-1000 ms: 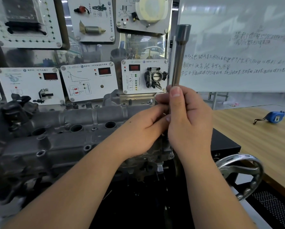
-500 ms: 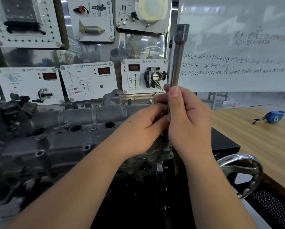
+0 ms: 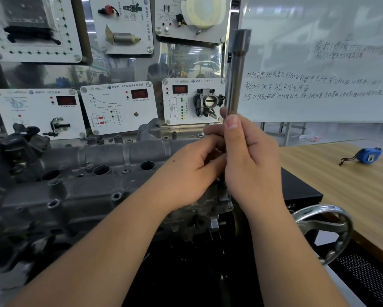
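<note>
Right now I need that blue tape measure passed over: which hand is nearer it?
Right. The right hand, gripping the metal tube, sits left of the blue tape measure; the left hand lies farther left, beside the right.

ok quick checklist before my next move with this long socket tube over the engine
1. Right hand grip on the long socket tube: ok, fingers and thumb wrap its lower part.
2. Left hand hold: cannot tell, its fingers curl toward the tube's base, but what they pinch is hidden.
3. Tube attitude: ok, near upright, open end on top.
4. Tube's lower end seated: cannot tell, both hands cover it.
5. Plug wells in the cylinder head: ok, two show open.
6. Tape measure: ok, on the table, apart from the hands.
</note>
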`<control>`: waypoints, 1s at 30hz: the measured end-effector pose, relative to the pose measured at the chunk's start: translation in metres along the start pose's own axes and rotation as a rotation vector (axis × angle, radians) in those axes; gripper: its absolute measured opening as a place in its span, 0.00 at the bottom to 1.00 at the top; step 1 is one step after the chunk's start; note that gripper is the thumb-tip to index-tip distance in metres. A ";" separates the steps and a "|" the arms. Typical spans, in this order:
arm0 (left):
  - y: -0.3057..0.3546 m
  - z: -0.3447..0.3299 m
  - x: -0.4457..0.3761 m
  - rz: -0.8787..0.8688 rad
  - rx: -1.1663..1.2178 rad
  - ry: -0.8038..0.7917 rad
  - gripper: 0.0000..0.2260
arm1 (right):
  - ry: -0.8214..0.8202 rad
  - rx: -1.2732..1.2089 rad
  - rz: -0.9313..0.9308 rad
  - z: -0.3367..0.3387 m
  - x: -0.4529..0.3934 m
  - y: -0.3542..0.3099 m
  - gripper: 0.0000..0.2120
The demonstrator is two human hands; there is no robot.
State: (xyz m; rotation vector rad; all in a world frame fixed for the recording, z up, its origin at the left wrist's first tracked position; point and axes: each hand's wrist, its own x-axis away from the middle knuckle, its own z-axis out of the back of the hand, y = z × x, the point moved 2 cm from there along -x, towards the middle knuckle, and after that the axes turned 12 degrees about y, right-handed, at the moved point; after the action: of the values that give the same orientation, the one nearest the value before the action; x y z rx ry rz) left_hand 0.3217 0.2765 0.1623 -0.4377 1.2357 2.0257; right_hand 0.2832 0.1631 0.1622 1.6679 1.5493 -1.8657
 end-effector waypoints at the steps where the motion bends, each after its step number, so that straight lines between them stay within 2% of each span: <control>1: 0.000 0.000 0.000 -0.003 -0.005 0.004 0.10 | 0.007 -0.011 -0.014 0.000 0.001 0.000 0.17; 5: 0.000 -0.002 0.000 -0.022 -0.038 0.007 0.12 | 0.075 -0.029 -0.027 0.000 0.005 0.001 0.04; 8: -0.001 -0.001 0.001 0.007 0.003 0.003 0.09 | 0.081 0.019 0.026 -0.001 0.006 -0.001 0.09; 13: 0.000 0.001 0.001 0.004 0.010 0.002 0.10 | 0.055 -0.003 -0.006 -0.002 0.003 -0.003 0.13; 15: 0.000 0.000 0.000 -0.001 -0.001 0.003 0.09 | 0.066 -0.012 0.002 -0.002 0.003 -0.004 0.10; 17: 0.001 -0.001 -0.001 -0.005 -0.018 -0.015 0.11 | 0.090 -0.046 -0.019 -0.001 0.004 -0.003 0.04; 21: 0.001 -0.002 0.000 0.001 0.002 -0.032 0.10 | 0.178 -0.063 -0.028 0.003 0.005 0.000 0.02; 25: 0.000 0.000 0.001 0.014 0.047 -0.036 0.07 | 0.107 0.006 0.017 0.001 0.003 -0.004 0.11; 28: -0.001 0.000 0.001 0.008 0.034 -0.012 0.07 | 0.079 -0.022 0.002 0.001 0.001 -0.005 0.12; 30: -0.001 -0.001 0.000 -0.008 0.022 0.000 0.07 | 0.082 -0.032 0.011 0.001 0.002 -0.005 0.08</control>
State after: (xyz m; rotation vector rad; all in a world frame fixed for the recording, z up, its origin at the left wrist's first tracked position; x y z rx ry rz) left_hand 0.3219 0.2759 0.1612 -0.4311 1.2535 2.0036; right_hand 0.2786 0.1651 0.1634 1.7552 1.5891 -1.7784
